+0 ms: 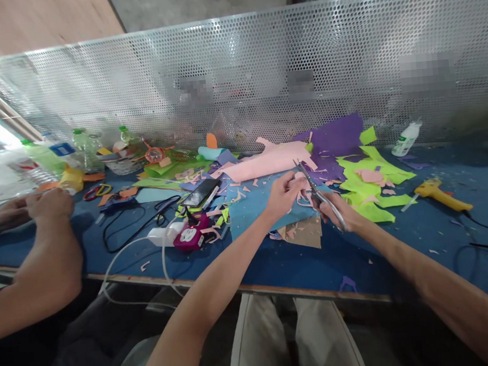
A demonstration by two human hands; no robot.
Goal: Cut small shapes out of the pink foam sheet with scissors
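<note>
My left hand (283,194) is closed in a pinch on a small pink paper piece (301,196), held just above the blue table (423,230). My right hand (336,210) grips a pair of grey scissors (315,188) whose blades point up and away, meeting the pink piece. Both hands hover over a blue paper sheet (250,208) and a brown scrap (306,231) strewn with pink offcuts.
Another person's arm and clasped hands (37,209) rest on the table at left. A phone (202,192), cables, a white charger (163,235) and bottles (45,157) lie left. Pink, purple and lime paper (366,169), a glue bottle (406,138) and a yellow glue gun (439,193) lie right. A perforated metal screen (259,62) stands behind.
</note>
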